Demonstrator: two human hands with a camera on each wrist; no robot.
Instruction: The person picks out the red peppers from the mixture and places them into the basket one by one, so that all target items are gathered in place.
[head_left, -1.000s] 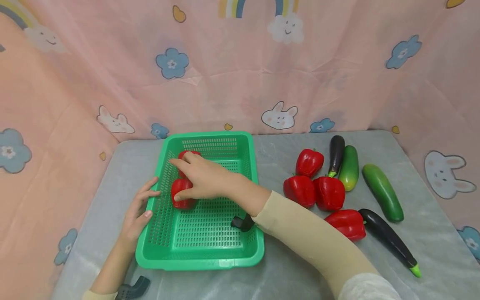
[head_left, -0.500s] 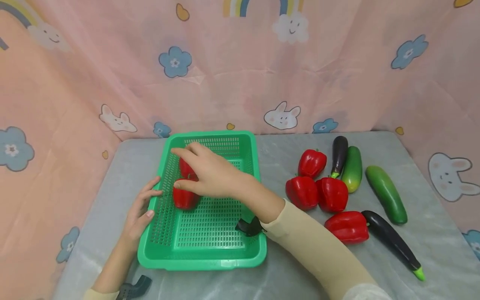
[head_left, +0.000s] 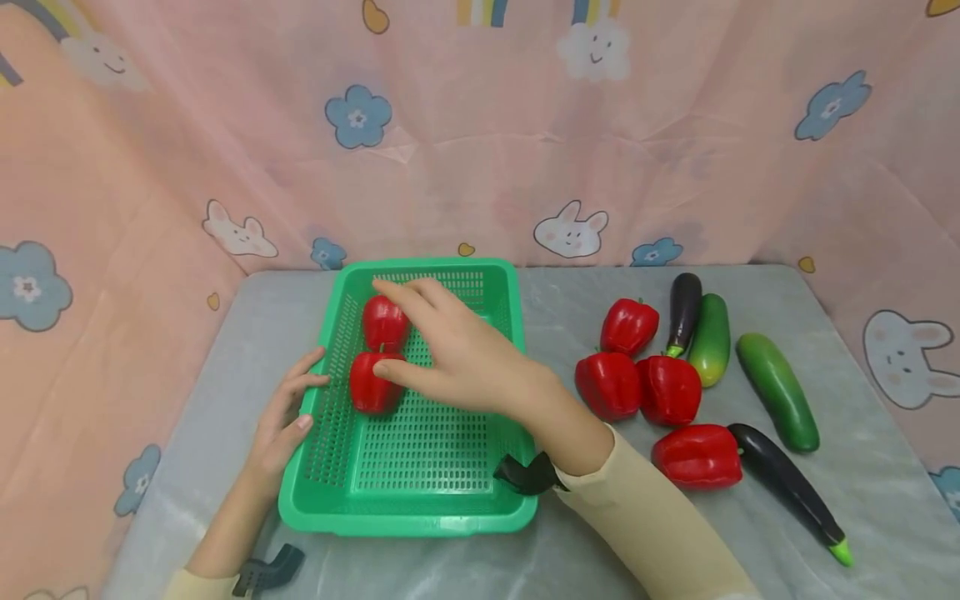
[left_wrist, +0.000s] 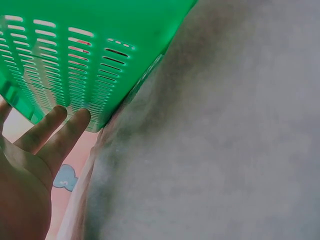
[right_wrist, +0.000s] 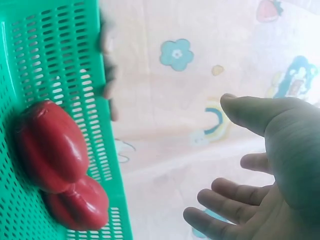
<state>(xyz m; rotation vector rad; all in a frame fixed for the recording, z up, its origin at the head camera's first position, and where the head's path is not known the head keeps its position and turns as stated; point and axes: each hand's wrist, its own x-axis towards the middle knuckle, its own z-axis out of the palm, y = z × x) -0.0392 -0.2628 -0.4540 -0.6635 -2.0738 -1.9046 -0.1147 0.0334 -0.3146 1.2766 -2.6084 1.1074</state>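
Note:
A green plastic basket (head_left: 408, 523) with slotted walls stands on the grey table. Inside, along its left wall, lie two red bell peppers, a nearer one (head_left: 375, 385) and a farther one (head_left: 385, 323). My right hand (head_left: 472, 354) hovers over the basket with fingers spread and nothing in it; in the right wrist view its thumb and fingers are apart from both peppers. My left hand (head_left: 279, 425) rests against the basket's left side, fingertips at the rim. The left wrist view shows the straight fingers (left_wrist: 67, 135) against the slotted wall.
Right of the basket lie several more red bell peppers (head_left: 671, 390), a dark eggplant (head_left: 685, 308) and a green cucumber (head_left: 709, 340) at the back. Another cucumber (head_left: 778, 393) and a second eggplant (head_left: 783, 479) lie farther right. A pink patterned curtain (head_left: 450, 192) hangs behind the table.
My right hand has let go of the bell peppers and drawn up and to the right, uncovering both. My left hand stays at the basket's side.

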